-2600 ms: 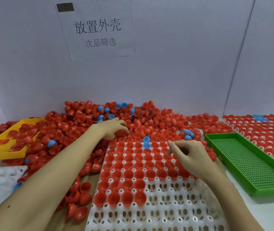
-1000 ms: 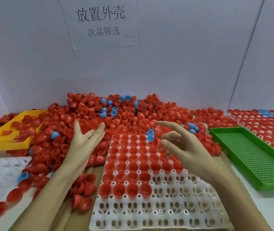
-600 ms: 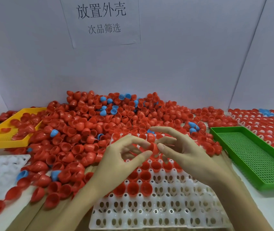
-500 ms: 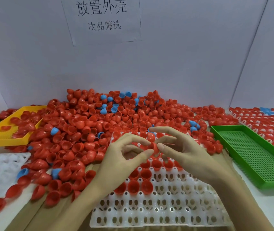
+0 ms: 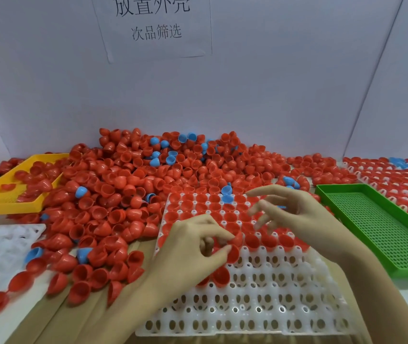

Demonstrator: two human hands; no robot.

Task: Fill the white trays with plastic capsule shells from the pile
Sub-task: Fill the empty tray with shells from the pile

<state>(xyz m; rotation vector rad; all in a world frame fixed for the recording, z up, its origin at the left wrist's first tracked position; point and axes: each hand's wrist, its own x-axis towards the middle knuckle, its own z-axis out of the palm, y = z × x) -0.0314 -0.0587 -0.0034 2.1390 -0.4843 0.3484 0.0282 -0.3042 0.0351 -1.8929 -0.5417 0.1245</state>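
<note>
A pale lavender partition wall stands at twelve o'clock, with a paper sign of printed Chinese characters taped on it. A second panel angles off at two o'clock.

Both forearms are bare, with no sleeve in view up to the frame's lower edge, and the left hand and right hand wear no gloves, rings, watch or bands, their fingers slender with short plain nails.
</note>
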